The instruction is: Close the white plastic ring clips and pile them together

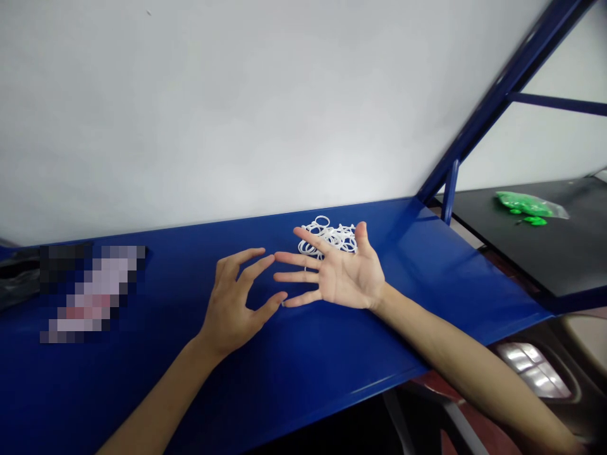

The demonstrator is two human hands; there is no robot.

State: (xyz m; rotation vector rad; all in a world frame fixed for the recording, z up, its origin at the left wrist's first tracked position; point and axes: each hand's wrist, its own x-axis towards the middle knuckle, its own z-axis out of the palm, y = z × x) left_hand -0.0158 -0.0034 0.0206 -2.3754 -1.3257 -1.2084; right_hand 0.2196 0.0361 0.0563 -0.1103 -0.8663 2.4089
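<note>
My right hand [348, 275] is held palm up over the blue table [341, 347], its fingers spread and pointing left, with nothing on the palm. Facing it from the left, my left hand [234, 300] has its fingers apart and slightly bent, its fingertips close to those of the right. Whether the fingertips touch, I cannot tell. Behind the right hand lies a loose heap of thin white rings [336, 237] on the table, partly hidden by the fingers and thumb.
A pixelated flat item [97, 291] lies at the table's left, beside a black plastic bag [19, 275]. On the right, a black table [559, 253] bears a clear bag of bright green pieces [531, 205]. A blue metal frame [502, 82] rises at the right, and a white wall [237, 114] stands behind.
</note>
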